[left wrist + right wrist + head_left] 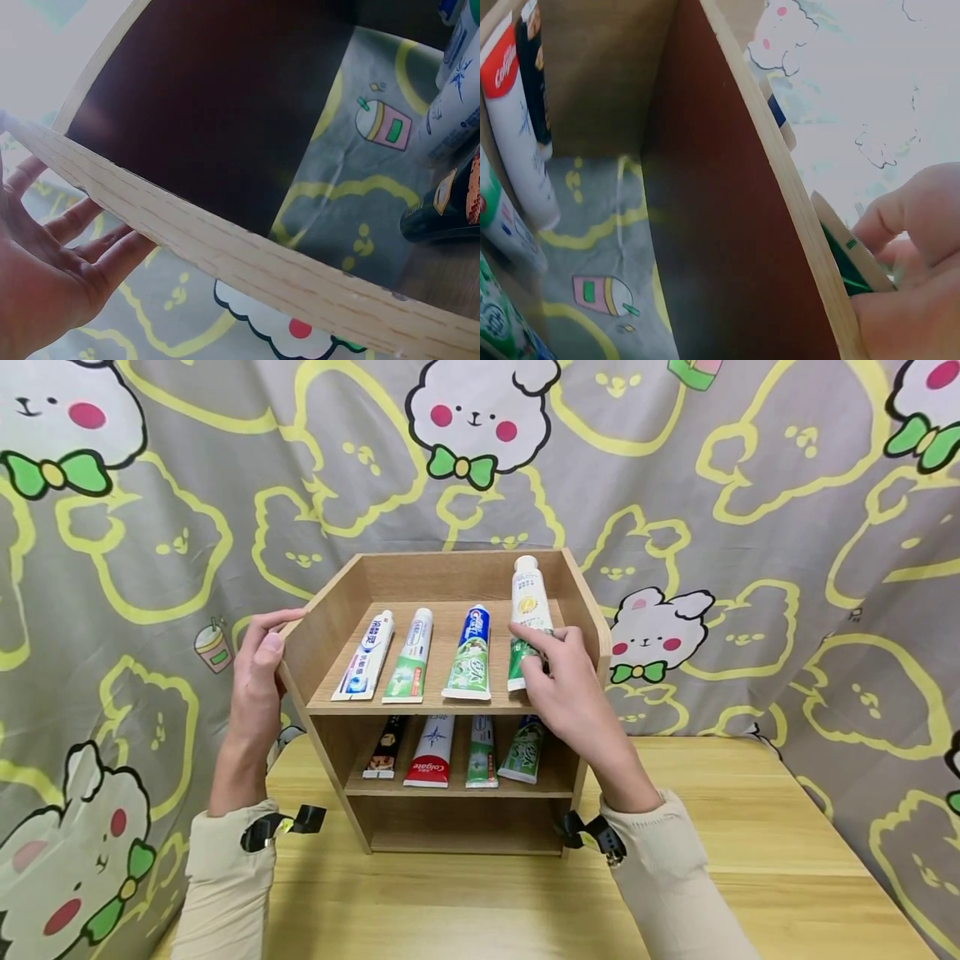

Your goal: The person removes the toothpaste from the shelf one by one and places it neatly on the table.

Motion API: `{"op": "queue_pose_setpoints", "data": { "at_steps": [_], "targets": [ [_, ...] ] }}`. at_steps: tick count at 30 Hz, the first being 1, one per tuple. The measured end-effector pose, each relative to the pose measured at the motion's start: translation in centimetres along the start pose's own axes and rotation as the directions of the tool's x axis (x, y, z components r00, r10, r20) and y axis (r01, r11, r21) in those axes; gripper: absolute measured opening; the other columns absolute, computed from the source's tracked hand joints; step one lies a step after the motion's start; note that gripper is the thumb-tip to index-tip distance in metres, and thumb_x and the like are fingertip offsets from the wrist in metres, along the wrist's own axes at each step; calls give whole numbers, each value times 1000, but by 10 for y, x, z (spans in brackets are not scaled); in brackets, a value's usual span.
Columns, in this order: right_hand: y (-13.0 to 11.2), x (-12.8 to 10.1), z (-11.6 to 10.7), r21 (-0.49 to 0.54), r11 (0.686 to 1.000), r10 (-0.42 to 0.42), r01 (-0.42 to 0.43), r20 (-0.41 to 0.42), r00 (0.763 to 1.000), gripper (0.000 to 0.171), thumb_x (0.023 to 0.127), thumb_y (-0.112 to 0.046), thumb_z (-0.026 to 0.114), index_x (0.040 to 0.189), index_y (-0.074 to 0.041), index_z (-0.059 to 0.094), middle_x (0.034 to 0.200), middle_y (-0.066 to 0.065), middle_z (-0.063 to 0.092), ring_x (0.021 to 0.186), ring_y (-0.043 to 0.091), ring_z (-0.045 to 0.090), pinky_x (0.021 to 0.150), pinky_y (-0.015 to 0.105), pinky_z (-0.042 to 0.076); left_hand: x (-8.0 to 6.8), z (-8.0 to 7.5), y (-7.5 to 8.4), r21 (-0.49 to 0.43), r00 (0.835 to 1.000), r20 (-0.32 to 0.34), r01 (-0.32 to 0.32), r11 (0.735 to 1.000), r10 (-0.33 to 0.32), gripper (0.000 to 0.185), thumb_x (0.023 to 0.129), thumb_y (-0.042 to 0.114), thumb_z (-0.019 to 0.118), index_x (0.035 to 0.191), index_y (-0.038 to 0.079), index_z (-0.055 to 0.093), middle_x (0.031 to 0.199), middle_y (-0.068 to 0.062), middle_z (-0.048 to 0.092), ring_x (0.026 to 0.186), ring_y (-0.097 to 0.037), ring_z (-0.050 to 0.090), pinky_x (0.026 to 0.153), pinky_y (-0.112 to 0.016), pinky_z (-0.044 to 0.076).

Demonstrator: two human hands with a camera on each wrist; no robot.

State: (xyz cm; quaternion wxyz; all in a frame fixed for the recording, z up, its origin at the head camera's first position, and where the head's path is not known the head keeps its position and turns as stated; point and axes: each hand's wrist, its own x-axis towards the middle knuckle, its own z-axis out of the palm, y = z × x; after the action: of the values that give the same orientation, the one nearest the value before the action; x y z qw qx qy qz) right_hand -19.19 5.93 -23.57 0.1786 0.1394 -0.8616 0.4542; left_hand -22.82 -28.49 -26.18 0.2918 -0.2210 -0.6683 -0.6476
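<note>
My right hand [566,689] pinches the lower part of a white and green toothpaste tube [528,597] at the right end of the wooden shelf's top tier. In the right wrist view the tube's flat end [855,255] shows beside the fingers. Against the outside of the shelf's left side panel [318,618] rests my left hand [255,693], fingers extended along it. Left of the held tube lie a blue-and-green Crest tube [468,656], a white-and-green tube [409,660] and a white-and-blue tube [367,660], caps toward the back.
On the middle tier lie a black tube [386,750], a red-and-white Colgate tube [431,756], a slim green-and-white tube [482,756] and a green tube [524,752]. The shelf's bottom tier [465,827] stands on a wooden table [450,910]. A patterned curtain [645,552] hangs behind.
</note>
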Motion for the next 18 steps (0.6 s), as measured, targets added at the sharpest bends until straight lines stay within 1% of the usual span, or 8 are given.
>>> {"op": "queue_pose_setpoints", "data": {
  "at_steps": [2,5,7,10,12,14,16,18],
  "targets": [
    [2,-1,0,64,998,-14,15,-22,1000,50,98,-6,46,145,-13,60,123,17,44,101,29,39,70,36,35,0,0,0,2,1000,-3,1,1000,-1,44,100,29,46,138,11,60,131,-13,50,111,-30,49,86,-45,37],
    [4,-3,0,165,985,-42,49,-45,998,53,94,-2,50,145,-14,60,126,16,47,103,27,40,71,34,36,-1,0,0,10,1000,-5,2,1000,-2,45,100,30,46,138,12,60,133,-12,50,113,-30,48,87,-45,36],
    [6,-4,0,227,971,-60,69,-46,997,55,92,0,52,145,-15,61,131,15,49,109,25,41,76,35,39,-1,0,0,8,1000,-6,1,1000,-1,45,100,31,47,138,12,60,134,-12,50,113,-30,48,87,-45,36],
    [7,-7,0,299,949,-89,98,-44,995,56,91,1,55,144,-16,61,136,12,51,116,23,43,87,36,43,-1,0,0,4,1000,-7,2,1000,-2,45,99,31,48,138,12,60,134,-12,50,113,-30,48,87,-46,35],
    [8,-9,1,351,930,-107,113,-37,994,56,91,1,57,145,-16,61,137,12,50,118,22,49,93,34,47,-1,0,-1,5,1000,-5,1,1000,-1,46,99,32,48,138,12,60,134,-12,50,112,-30,48,87,-46,35],
    [9,-11,1,396,909,-125,126,-28,992,56,92,2,59,145,-14,59,138,12,49,117,24,55,92,31,51,-1,0,-1,8,1000,-4,-2,1000,2,46,99,32,48,139,12,60,135,-12,50,113,-30,48,87,-46,35],
    [10,-14,1,446,886,-138,127,-9,990,57,92,4,60,146,-14,57,139,12,48,114,28,61,85,30,56,-1,0,-1,9,1000,-2,-4,1000,4,46,99,32,47,139,12,60,135,-12,50,113,-30,48,87,-46,35],
    [11,-17,1,469,875,-145,121,14,989,59,92,4,61,147,-15,55,141,12,49,110,30,65,80,28,58,0,0,-1,4,1000,-1,-5,1000,5,46,99,32,48,138,11,60,135,-13,50,113,-30,48,87,-46,35]
  ]
}}
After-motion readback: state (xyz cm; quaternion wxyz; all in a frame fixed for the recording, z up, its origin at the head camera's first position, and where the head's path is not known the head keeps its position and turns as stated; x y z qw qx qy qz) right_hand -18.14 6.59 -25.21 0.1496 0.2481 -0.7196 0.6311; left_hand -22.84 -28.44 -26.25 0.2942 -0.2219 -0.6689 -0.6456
